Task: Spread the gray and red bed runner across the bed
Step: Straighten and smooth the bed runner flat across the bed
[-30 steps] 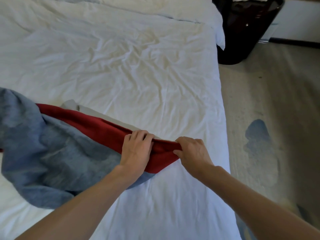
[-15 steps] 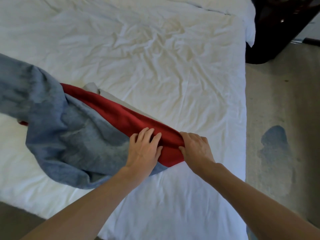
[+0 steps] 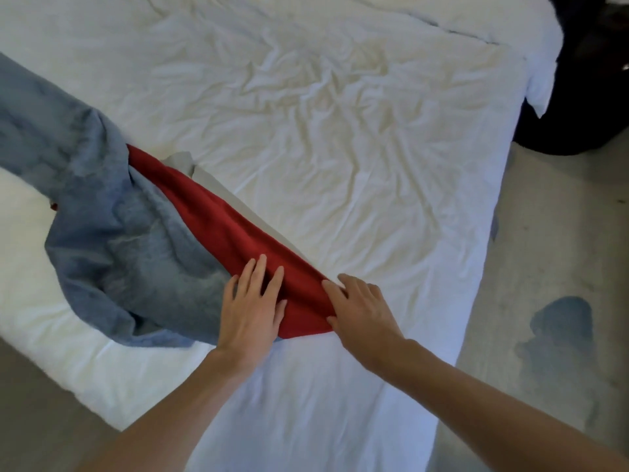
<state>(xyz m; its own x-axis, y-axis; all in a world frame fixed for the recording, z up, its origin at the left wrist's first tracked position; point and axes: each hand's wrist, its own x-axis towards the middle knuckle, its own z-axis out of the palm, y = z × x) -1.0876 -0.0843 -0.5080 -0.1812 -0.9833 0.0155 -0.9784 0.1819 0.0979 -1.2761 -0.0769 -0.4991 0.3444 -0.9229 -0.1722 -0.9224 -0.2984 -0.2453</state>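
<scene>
The bed runner (image 3: 136,250) lies bunched on the white bed (image 3: 340,131). Its gray part enters from the edge at 9 o'clock and heaps up toward 8 o'clock, close to the mattress's near edge. From that heap a red band (image 3: 231,233) runs slantwise down toward 5 o'clock, with a pale strip of lining showing along its far side. The runner covers only this left part of the bed; the rumpled sheet from 11 to 3 o'clock is bare.

The left hand (image 3: 252,308) lies flat on the red band where it meets the gray, fingers straight and slightly spread, palm down. Just to its right, at the band's end, the right hand (image 3: 364,315) rests with fingers fairly straight over the red tip and the thumb along its lower edge.

Farther right is gray floor (image 3: 561,233) with a dark stain (image 3: 558,335) at 4 o'clock. At 1 o'clock stands a dark object (image 3: 595,80), perhaps furniture, too dim to tell.
</scene>
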